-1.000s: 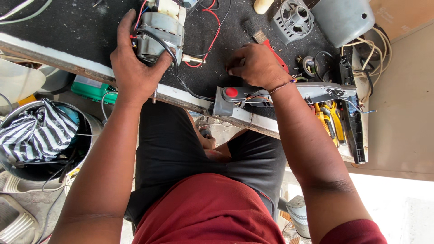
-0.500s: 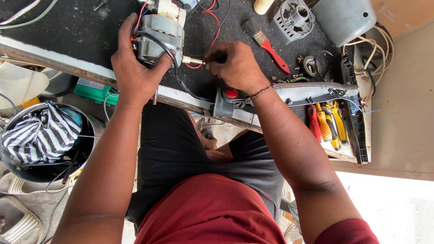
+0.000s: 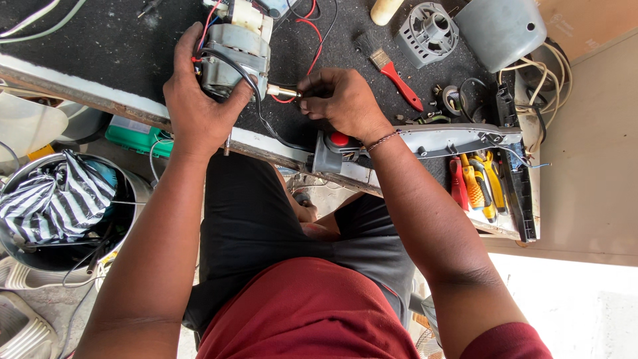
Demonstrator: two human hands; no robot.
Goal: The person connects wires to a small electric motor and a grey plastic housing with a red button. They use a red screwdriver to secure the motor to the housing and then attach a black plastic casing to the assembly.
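A: Start at the left of the frame. What is down there?

B: A round metal tub (image 3: 129,193) at the lower left, below the bench edge, with a black-and-white striped cloth (image 3: 56,199) bundled in it. Just above, a green box (image 3: 136,135) peeks out from under the bench.

A: And the left hand?

B: The left hand (image 3: 199,110) comes up from the bottom of the frame, forearm nearly straight, wrist bent slightly inward. Its fingers wrap closed around the small electric motor (image 3: 234,56), which sits at the upper middle on the dark bench top (image 3: 100,46). I judge the grip is there to keep the motor from turning or sliding while the other hand works on it.

A: The other hand, then?

B: The right hand (image 3: 345,103) reaches in from the right, elbow out, knuckles up. Its fingertips (image 3: 307,88) are pinched shut on the brass shaft end (image 3: 282,91) sticking out of the motor's right side. Red wires (image 3: 318,30) loop behind.

A: Further right?

B: A red-handled brush (image 3: 392,70), a grey vented motor cover (image 3: 426,33), a grey housing (image 3: 502,33), then screwdrivers (image 3: 475,186) lying together near the bench's right edge, probably kept within reach.
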